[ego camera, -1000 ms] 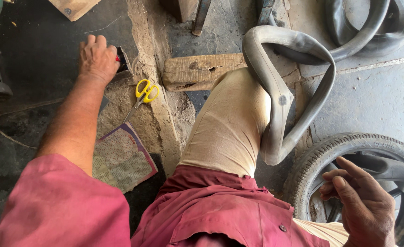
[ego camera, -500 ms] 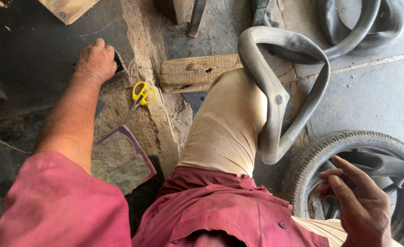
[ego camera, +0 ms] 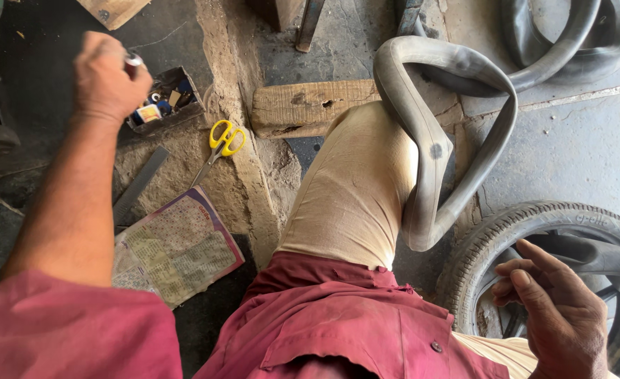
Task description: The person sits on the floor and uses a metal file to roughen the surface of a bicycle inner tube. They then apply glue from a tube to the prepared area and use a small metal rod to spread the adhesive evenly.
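Note:
My left hand point(ego camera: 106, 78) is raised above a small open box point(ego camera: 164, 102) of small parts on the dirty floor, its fingers closed around a small metallic object point(ego camera: 133, 60) that only peeks out at the top. My right hand point(ego camera: 559, 309) hovers empty with loosely spread fingers over a tyre point(ego camera: 534, 224) at the lower right. A grey rubber inner tube point(ego camera: 440, 151) is draped over my bent knee point(ego camera: 359, 175). Yellow-handled scissors point(ego camera: 220, 144) lie on the floor just right of the box.
A worn wooden block point(ego camera: 303, 107) lies beyond my knee. A printed paper sheet point(ego camera: 177, 245) and a flat metal file point(ego camera: 140, 184) rest on the floor by my left arm. More inner tube point(ego camera: 576, 42) loops at the top right.
My left hand has lifted out of the small box with a small metallic object between its fingers. My right hand stays over the tyre.

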